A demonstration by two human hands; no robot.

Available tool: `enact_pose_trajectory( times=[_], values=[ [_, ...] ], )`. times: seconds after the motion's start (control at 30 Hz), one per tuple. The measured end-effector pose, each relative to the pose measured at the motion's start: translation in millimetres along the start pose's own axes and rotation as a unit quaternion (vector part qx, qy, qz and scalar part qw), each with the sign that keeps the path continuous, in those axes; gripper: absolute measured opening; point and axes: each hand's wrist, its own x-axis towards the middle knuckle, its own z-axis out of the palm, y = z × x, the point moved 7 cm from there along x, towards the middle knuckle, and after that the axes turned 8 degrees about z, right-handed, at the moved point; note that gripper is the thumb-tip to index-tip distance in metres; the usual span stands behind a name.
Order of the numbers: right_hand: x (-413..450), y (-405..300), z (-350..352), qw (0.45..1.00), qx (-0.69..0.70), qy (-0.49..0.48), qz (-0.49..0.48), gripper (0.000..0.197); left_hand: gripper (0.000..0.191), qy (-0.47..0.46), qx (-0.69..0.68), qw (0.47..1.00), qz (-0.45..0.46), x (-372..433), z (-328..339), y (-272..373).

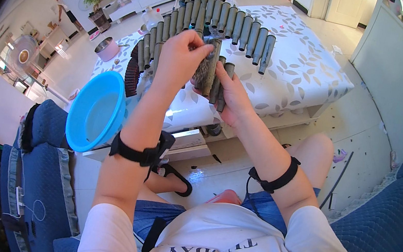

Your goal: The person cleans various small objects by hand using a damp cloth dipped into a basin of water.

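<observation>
Before me on the table stands an assembly of greenish-brown cartridge casings (pixel 240 26), fanned out in overlapping rows. My right hand (pixel 235 96) grips several lower casings (pixel 226 86) at its near end, thumb on the front. The thumb and forefinger of my left hand (pixel 185 53) come together beside a longer, weathered casing (pixel 212 69). Whether anything lies between those fingertips I cannot tell. A mottled, rough brown patch (pixel 202 70) shows beneath my left hand. To the left, a dark reddish-brown curved row of small ribbed pieces (pixel 132 74) hangs by the casings.
A light blue plastic basin (pixel 95 114) stands left of my arm by the leaf-patterned tablecloth (pixel 300 66). Farther off are a pink pot (pixel 107 49), a clear jug (pixel 151 18) and a fan (pixel 23 56). Blue quilted sofas (pixel 379 219) flank me. Someone (pixel 64 13) stands far left.
</observation>
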Motion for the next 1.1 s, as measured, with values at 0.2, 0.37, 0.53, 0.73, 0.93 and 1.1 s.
enact_pose_trajectory(
  times=[0.2,0.37,0.53,0.73,0.93,1.1],
  values=[
    [3.6,0.2,-1.3,1.000,0.009,0.005,0.009,0.038,0.019,-0.005,0.019,1.000,0.023,12.2,2.5,1.1],
    [1.6,8.0,-4.8,0.997,0.036,0.060,0.015,0.032,0.020,0.014,0.025,0.999,0.034,-21.0,-4.9,0.7],
    [-8.0,7.4,-17.8,0.993,0.034,0.111,0.022,0.033,0.020,-0.006,-0.027,1.000,0.001,-56.2,-1.7,16.0],
    [-4.7,5.1,-11.9,0.994,0.029,0.102,0.018,0.033,0.020,-0.020,-0.009,1.000,0.008,-45.5,-3.9,14.0],
    [-4.3,1.9,1.3,0.998,0.024,0.051,0.021,0.037,0.020,-0.005,0.048,0.998,0.036,-5.4,-0.1,12.7],
    [-3.1,2.4,-0.4,0.999,0.025,0.038,0.029,0.040,0.020,0.012,0.034,0.999,0.039,2.9,3.4,7.5]
  ],
)
